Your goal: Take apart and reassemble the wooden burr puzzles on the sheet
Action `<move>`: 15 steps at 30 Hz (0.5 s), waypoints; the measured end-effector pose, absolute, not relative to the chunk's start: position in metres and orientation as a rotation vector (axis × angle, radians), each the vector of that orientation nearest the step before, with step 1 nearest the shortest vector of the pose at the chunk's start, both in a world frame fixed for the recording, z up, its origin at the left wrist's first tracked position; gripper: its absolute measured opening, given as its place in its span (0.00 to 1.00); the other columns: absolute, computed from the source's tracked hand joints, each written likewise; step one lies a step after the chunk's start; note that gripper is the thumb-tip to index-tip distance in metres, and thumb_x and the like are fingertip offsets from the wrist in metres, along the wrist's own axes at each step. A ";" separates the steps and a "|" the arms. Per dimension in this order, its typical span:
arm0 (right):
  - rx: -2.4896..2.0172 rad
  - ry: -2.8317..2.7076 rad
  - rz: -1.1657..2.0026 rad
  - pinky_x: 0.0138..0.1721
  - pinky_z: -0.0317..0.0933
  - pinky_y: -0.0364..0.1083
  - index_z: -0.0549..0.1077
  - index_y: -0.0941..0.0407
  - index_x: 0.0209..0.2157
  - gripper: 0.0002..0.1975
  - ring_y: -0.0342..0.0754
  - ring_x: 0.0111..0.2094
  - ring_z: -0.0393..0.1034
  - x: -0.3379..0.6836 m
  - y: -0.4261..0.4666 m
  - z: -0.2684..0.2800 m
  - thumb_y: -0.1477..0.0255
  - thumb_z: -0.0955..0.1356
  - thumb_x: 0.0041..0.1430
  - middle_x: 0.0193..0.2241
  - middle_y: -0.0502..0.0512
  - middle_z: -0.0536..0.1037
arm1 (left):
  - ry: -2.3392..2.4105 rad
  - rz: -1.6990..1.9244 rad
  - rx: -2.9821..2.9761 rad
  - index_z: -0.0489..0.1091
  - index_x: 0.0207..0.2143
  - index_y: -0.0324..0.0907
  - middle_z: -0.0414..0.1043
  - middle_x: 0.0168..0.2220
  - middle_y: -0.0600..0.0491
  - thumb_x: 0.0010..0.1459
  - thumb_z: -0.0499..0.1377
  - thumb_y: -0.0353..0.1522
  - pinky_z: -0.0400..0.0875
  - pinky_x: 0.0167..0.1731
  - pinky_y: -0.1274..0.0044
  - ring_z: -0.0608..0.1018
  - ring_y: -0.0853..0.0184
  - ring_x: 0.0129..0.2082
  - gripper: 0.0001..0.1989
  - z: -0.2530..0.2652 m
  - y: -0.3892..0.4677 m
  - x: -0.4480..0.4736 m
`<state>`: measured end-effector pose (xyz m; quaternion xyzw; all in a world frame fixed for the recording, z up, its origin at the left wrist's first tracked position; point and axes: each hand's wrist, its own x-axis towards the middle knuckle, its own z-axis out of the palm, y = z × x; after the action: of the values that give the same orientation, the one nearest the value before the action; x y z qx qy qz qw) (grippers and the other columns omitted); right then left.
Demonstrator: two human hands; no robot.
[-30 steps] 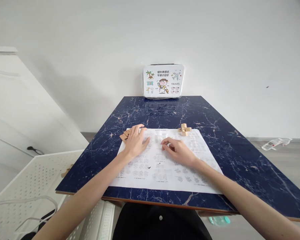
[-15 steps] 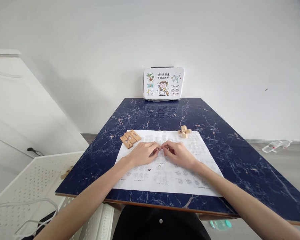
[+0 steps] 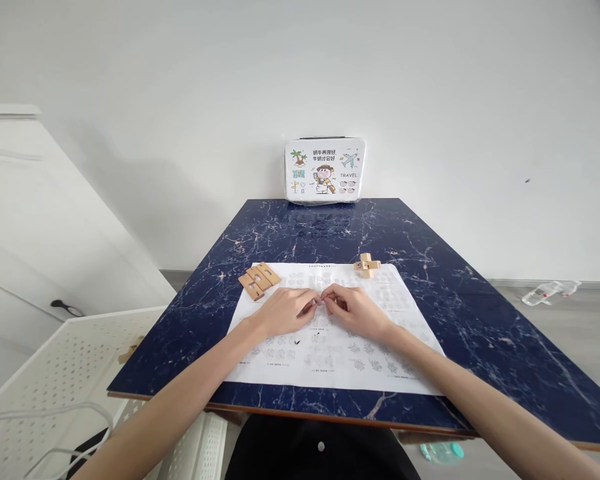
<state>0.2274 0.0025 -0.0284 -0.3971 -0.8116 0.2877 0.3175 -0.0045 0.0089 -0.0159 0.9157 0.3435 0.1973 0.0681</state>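
Observation:
Over the middle of a printed paper sheet (image 3: 380, 373), my left hand (image 3: 291, 311) and my right hand (image 3: 354, 308) meet at the fingertips. The fingers of both are bent and pinched together; whatever lies between them, if anything, is too small or hidden to make out. Beyond my left hand, several flat notched wooden puzzle pieces (image 3: 258, 280) lie side by side at the sheet's upper left corner. A cross-shaped wooden burr puzzle (image 3: 367, 265) sits at the upper right of the sheet. Small dark specks (image 3: 297, 343) show on the paper below my hands.
The dark blue marbled table (image 3: 330, 233) reaches back to the wall. A white printed case (image 3: 325, 171) stands upright at its far edge. On the left is a white perforated surface (image 3: 70, 360) with a cable (image 3: 55, 408). Plastic bottles (image 3: 443, 452) lie on the floor.
The view has shifted slightly, so everything sits a little lower and to the left. My hands keep almost the same pinched pose; the wooden pieces have not moved on the sheet.

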 end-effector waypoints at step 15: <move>-1.319 -1.746 0.672 0.27 0.60 0.47 0.65 0.54 0.54 0.16 0.46 0.19 0.68 0.234 0.015 -0.028 0.65 0.63 0.67 0.28 0.49 0.81 | 0.998 0.567 2.769 0.73 0.45 0.42 0.80 0.34 0.52 0.69 0.53 0.30 0.63 0.26 0.76 0.75 0.68 0.24 0.09 -0.013 0.009 -0.004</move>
<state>0.2338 0.0148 -0.0283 -0.5247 -0.6944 0.2672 0.4137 -0.0040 0.0086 -0.0125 0.9214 0.3320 0.1887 0.0719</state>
